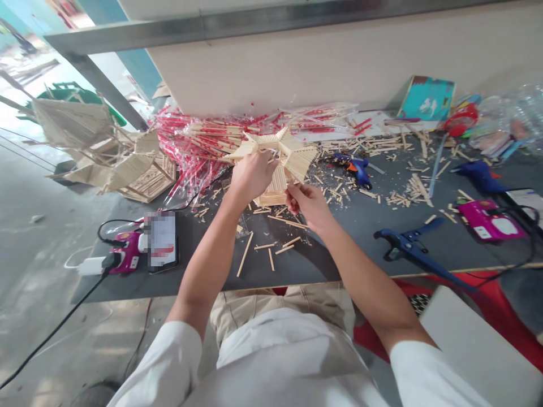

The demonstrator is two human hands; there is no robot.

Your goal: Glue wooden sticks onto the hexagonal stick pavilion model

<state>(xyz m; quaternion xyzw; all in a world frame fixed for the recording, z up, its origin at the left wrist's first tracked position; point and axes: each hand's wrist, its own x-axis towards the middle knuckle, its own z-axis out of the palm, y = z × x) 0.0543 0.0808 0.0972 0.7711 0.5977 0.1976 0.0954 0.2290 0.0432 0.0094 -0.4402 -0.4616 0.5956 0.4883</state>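
Both hands hold a pale star-shaped roof model of glued wooden sticks [278,161] just above the dark grey tabletop [339,249]: the left hand [251,176] grips the model's left side from above, while the right hand [309,204] pinches its lower right edge, perhaps on a single stick. Behind the model lie red-and-clear chopstick wrappers [199,141]; right of it, a blue glue gun [358,168]; left of it, a larger stick structure [110,158]

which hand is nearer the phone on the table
Left. The left hand is up on the stick model, to the right of and beyond the phone. The right hand holds the model's lower edge, farther right still.
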